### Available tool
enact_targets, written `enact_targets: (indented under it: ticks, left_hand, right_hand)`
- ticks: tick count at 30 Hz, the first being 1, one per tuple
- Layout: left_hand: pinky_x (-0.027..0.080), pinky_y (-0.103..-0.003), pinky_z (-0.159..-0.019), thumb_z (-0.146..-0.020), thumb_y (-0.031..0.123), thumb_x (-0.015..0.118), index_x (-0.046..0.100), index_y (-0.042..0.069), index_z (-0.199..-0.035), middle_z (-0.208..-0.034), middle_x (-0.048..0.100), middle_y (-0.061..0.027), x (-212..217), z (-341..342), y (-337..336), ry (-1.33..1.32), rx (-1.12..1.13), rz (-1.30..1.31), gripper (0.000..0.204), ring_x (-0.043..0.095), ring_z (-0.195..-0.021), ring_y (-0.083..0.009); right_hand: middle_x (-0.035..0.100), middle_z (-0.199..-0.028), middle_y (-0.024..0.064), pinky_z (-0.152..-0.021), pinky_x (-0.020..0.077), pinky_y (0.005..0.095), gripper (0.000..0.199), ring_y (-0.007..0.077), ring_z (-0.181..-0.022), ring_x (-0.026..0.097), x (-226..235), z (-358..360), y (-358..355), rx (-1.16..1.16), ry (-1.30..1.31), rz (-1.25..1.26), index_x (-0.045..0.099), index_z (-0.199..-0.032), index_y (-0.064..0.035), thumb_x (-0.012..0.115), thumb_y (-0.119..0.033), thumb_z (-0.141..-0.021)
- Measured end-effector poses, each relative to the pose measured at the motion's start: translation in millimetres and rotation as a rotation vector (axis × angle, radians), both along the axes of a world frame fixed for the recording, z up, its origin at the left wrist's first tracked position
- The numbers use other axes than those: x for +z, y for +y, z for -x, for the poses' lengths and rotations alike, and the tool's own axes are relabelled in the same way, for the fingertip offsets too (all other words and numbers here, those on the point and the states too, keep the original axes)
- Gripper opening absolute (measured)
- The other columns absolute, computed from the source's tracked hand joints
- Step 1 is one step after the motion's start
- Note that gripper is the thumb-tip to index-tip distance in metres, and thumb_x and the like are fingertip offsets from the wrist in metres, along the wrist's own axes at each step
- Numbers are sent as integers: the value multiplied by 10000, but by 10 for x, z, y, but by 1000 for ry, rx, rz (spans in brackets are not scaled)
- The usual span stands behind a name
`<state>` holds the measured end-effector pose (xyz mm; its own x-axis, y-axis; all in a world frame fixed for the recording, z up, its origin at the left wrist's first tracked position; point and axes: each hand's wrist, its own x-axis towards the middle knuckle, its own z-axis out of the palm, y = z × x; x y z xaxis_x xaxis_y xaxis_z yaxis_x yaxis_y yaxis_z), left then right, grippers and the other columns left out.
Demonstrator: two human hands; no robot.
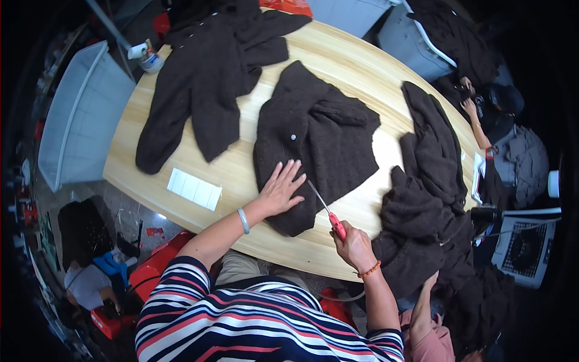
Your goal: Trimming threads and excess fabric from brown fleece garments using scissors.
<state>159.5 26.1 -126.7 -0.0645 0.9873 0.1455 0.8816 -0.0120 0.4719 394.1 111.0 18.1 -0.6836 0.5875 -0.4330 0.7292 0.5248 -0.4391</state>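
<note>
A dark brown knitted garment piece (344,151) lies spread on the pale wooden table (356,45) in front of me, with a small shiny round piece (293,137) on it. My left hand (281,190) rests flat on the cloth, fingers spread. Just to its right, my right hand (354,246) is closed around the red handle of a tool with a thin metal shaft (337,225). The shaft points up and left, its tip at the fabric near my left fingers. Whether the tool has one blade or two, I cannot tell.
More dark garments lie at the far left (208,78) and in a heap on the right (422,181). A white card strip (194,189) and a small jar (151,61) sit on the left side. Other people's arms (476,123) show at the right and lower right (424,308).
</note>
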Motion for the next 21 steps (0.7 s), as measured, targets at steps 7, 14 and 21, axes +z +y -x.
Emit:
enact_targets:
  ticks: [7,14,21]
  left_hand:
    - [117,-531,-1147,-865,365,597,354,38,-1423,-1512,271,-179,-127,-32,-295,67,102,2,690,189,-1425,-355]
    - [81,-478,-1178,-913,381,539,439,17,-1367,-1510,277,-183,-156,-217,-454,-188,136,-15,591,184,-1434,-300]
    - [157,-465,-1172,-932,278,526,491,16,-1303,-1475,341,-189,-449,-344,-447,-194,76,-55,455,275,-1398,-316]
  right_hand:
    - [650,-752,215,-662,497,495,216,408,-720,636,49,-71,-262,258,-125,87,616,-935,-83,612,-287,-864]
    - [611,-663,123,-585,484,341,155,222,-598,618,-147,-250,-150,58,76,11,600,-958,8,585,-101,-849]
    - [645,-738,214,-624,509,406,227,322,-698,670,-47,25,-132,201,-74,-51,625,-968,-1,634,-192,-847]
